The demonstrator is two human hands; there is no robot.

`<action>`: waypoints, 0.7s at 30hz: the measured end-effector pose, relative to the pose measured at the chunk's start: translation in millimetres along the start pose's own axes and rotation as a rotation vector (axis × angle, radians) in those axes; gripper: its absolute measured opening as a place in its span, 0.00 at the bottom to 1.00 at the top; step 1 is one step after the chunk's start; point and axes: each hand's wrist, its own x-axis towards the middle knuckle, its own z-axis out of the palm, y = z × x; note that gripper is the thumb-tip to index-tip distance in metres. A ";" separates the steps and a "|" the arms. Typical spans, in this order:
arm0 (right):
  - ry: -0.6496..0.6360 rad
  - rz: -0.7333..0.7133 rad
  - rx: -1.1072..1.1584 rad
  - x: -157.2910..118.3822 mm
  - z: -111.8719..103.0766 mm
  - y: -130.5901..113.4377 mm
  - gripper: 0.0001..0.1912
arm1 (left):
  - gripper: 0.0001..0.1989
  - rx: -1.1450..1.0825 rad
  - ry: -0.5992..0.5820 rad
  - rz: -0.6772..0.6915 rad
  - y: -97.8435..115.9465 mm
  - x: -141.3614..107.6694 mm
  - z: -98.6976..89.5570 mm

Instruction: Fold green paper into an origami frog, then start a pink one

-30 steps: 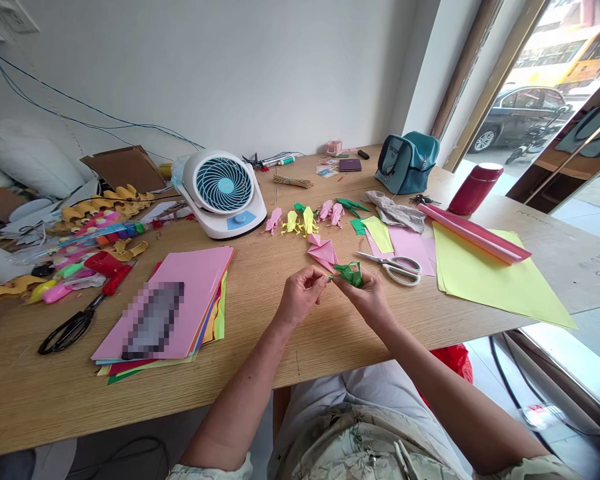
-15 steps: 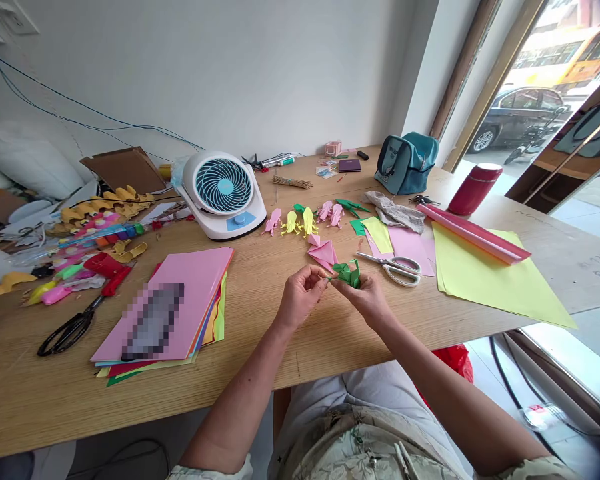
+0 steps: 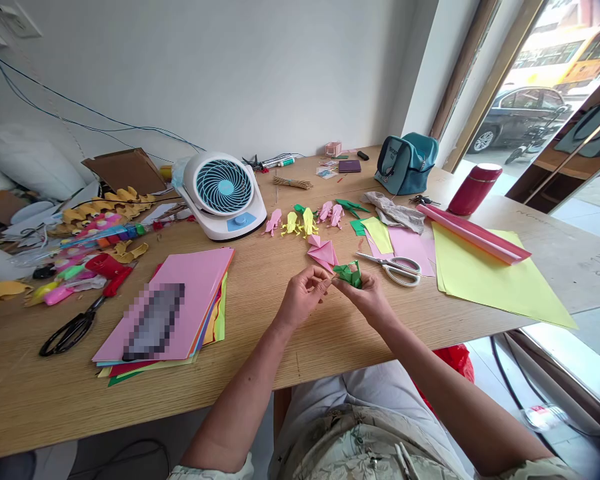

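A small green folded-paper figure [image 3: 349,274] is between my hands, above the near part of the table. My right hand [image 3: 367,293] is closed around it from the right, with the thumb along its lower side. At its left tip, my left hand [image 3: 306,292] is closed in a pinch; the fingertips hide what lies between them. Just beyond lies a pink folded-paper piece [image 3: 323,253]. Farther back stand a pink paper frog [image 3: 273,222], yellow paper frogs [image 3: 309,222] and more pink ones [image 3: 336,215]. White-handled scissors [image 3: 403,271] lie right of my right hand.
To the left, a stack of coloured paper [image 3: 200,267] and black-handled scissors [image 3: 70,332] lie on the table [image 3: 260,320]. A fan [image 3: 225,193] stands behind. Yellow sheets [image 3: 490,280], a pink roll [image 3: 475,233], a red bottle [image 3: 475,189] and a teal bag [image 3: 407,163] are on the right.
My left fingers have shifted slightly at the left tip of the green paper figure. My right hand keeps its hold, and everything else on the table stays in place.
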 end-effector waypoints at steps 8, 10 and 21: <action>-0.045 0.035 -0.003 -0.1 -5.1 -4.6 0.16 | 0.11 0.184 0.047 0.185 1.4 -3.0 2.0; -0.026 0.041 0.003 1.8 -7.3 -4.9 0.17 | 0.12 0.105 0.039 0.137 0.3 -2.2 2.7; 0.120 -0.072 -0.025 4.2 -10.4 -2.3 0.17 | 0.16 -0.028 0.038 0.018 -5.0 1.1 1.0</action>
